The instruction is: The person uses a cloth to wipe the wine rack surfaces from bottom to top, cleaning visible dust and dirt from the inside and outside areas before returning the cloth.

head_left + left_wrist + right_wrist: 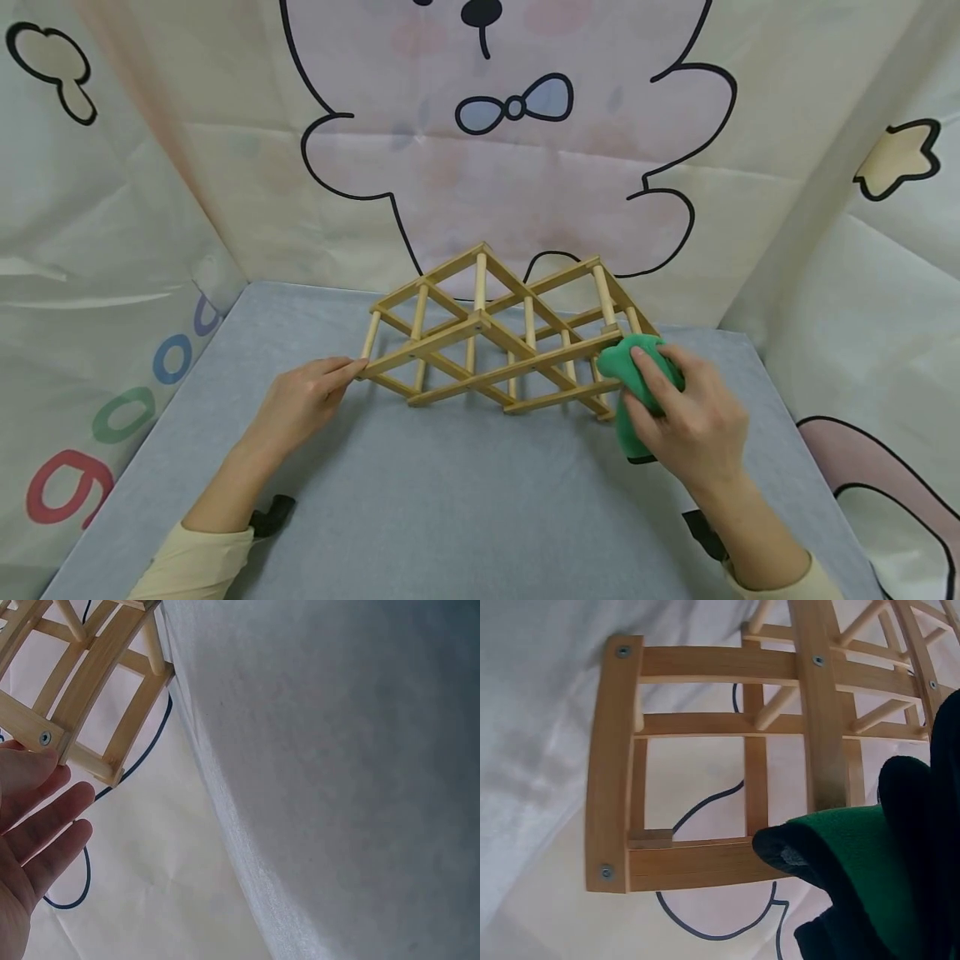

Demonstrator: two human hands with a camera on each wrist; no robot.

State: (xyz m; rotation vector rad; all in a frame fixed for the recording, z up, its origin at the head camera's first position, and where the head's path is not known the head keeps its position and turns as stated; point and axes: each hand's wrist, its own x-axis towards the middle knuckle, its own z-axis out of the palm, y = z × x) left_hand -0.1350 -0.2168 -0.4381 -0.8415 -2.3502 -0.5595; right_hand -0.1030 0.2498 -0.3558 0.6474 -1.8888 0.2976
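Note:
A light wooden lattice rack (480, 320) of crossed slats and round dowels, like a folding wine rack, stands spread out over the table. My left hand (300, 404) pinches its left end corner between thumb and index finger, beside a screw head; in the left wrist view the other fingers of that hand (46, 832) are spread away from the wood. At the rack's right end, my right hand (697, 425) grips a bunched green cloth (633, 367) against the slat ends. The right wrist view shows the cloth (874, 862) at a slat, with the fingers dark in shadow.
A grey-blue cloth covers the table (465, 500). Behind it hangs a pale curtain (247, 167) with a cartoon bear, and printed side curtains (97, 275) flank both edges. Black camera mounts (272, 517) sit at the wrists.

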